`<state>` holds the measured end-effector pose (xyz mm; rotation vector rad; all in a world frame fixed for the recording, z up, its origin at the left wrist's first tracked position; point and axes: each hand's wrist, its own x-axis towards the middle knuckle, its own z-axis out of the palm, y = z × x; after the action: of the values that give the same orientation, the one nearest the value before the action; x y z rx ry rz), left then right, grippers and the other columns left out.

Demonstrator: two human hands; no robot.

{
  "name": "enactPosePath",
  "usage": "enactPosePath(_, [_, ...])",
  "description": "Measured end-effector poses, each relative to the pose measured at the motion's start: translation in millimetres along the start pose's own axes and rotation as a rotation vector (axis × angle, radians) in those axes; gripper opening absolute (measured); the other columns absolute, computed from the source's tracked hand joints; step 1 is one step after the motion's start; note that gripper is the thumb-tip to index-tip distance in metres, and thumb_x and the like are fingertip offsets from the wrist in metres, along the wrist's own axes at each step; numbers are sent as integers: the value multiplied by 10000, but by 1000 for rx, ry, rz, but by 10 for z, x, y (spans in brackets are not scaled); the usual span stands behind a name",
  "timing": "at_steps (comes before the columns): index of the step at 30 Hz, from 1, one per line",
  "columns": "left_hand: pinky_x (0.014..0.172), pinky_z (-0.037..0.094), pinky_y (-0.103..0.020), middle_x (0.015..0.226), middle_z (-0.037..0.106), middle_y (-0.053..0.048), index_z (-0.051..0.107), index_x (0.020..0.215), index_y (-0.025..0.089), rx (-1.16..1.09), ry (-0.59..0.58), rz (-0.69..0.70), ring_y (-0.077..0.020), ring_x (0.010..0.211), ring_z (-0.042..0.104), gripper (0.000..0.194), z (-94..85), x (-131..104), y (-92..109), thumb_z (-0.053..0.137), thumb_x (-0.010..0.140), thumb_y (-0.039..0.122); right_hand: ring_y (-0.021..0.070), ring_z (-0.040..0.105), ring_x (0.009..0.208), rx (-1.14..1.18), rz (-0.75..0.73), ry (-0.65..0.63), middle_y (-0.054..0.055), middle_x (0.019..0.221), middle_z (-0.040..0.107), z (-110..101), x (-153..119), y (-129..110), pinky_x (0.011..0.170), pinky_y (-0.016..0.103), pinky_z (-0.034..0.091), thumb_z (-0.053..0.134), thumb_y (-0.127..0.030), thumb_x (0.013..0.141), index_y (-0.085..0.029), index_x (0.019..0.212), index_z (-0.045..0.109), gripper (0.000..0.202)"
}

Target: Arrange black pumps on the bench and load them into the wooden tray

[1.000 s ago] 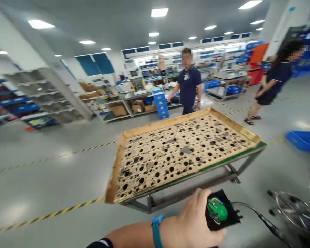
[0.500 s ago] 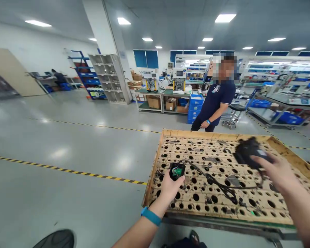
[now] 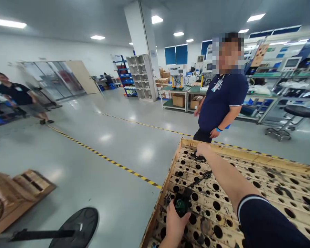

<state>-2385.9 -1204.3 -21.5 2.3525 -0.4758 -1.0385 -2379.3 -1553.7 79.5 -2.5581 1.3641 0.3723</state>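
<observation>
My left hand (image 3: 174, 220) is closed around a small black housing (image 3: 181, 206) with a green circuit board showing in its open face, low over the near left part of a wooden tray (image 3: 260, 158) full of round holes. Reaching to the tray's far left corner, my right hand (image 3: 204, 150) is closed on a black device (image 3: 198, 157), mostly covered by the hand. A bundled black cable (image 3: 205, 176) lies across the tray between the two black parts.
A person in a dark polo shirt (image 3: 222, 96) stands just beyond the tray. Another person (image 3: 18, 94) is at the far left. Wooden pallets (image 3: 31, 186) and a round black base with a pole (image 3: 77, 229) stand on the floor at left.
The view has turned left. My right hand has carried the black device from the tray's right side to its far left corner. My left hand still holds the housing.
</observation>
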Motion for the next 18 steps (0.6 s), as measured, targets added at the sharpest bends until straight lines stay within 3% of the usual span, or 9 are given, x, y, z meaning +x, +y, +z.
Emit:
enactPosePath(2, [1079, 436, -452, 1560, 361, -236, 256, 1513, 149, 17, -14, -12, -363, 1382, 455, 884, 27, 46, -48, 711, 789, 374, 200, 656, 987, -52, 16, -78, 108, 1072, 688, 94, 228, -3, 876, 410, 543, 729, -259, 866, -85, 995, 677, 222])
enactPosePath(5, [1019, 472, -454, 1563, 361, -228, 253, 1528, 163, 27, -54, -12, -373, 1349, 488, 895, 39, 48, -69, 707, 789, 384, 259, 634, 1082, -104, 32, -133, 158, 1166, 665, 169, 448, 20, 906, 431, 529, 780, -267, 811, -79, 1077, 678, 342])
enactPosePath(8, [1031, 453, -420, 1492, 463, -228, 312, 1500, 130, 40, -29, 49, -364, 1325, 508, 900, 22, 25, -67, 743, 756, 395, 325, 611, 1131, -107, 1, -96, 224, 1184, 651, 164, 527, 5, 937, 446, 489, 813, -266, 761, -52, 1144, 672, 461])
enactPosePath(11, [1005, 448, -388, 1398, 560, -231, 372, 1452, 101, 18, -4, 121, -343, 1265, 557, 800, -20, 60, -66, 675, 820, 486, 389, 554, 1193, -89, -30, 21, 281, 1217, 617, 157, 413, -27, 1031, 533, 386, 769, -306, 813, -18, 1230, 620, 529])
enactPosePath(13, [938, 461, -385, 1253, 649, -231, 476, 1350, 94, 7, 7, 106, -333, 1145, 623, 636, -64, 147, -59, 554, 897, 533, 406, 457, 1292, -71, -63, 140, 296, 1359, 522, 243, 139, -18, 1093, 558, 301, 679, -353, 887, -35, 1362, 518, 593])
enactPosePath(15, [895, 454, -385, 1056, 702, -210, 603, 1119, 103, 15, 14, 79, -323, 1028, 653, 466, -117, 274, -40, 493, 932, 516, 368, 396, 1345, 39, -132, 269, 249, 1464, 444, 477, -364, 19, 1119, 515, 288, 561, -366, 949, -96, 1440, 440, 573])
enactPosePath(16, [881, 449, -380, 966, 706, -188, 628, 979, 121, 19, 10, 80, -315, 986, 654, 398, -145, 338, -27, 510, 924, 497, 349, 425, 1317, 179, -184, 350, 226, 1441, 478, 660, -703, 38, 1106, 490, 318, 522, -362, 960, -112, 1418, 470, 524])
enactPosePath(18, [854, 448, -361, 823, 684, -128, 594, 761, 164, 11, -25, 106, -294, 929, 646, 321, -198, 437, 1, 608, 860, 469, 300, 565, 1121, 534, -209, 303, 167, 1190, 646, 1140, -1508, 43, 987, 416, 436, 472, -371, 962, -153, 1199, 625, 356])
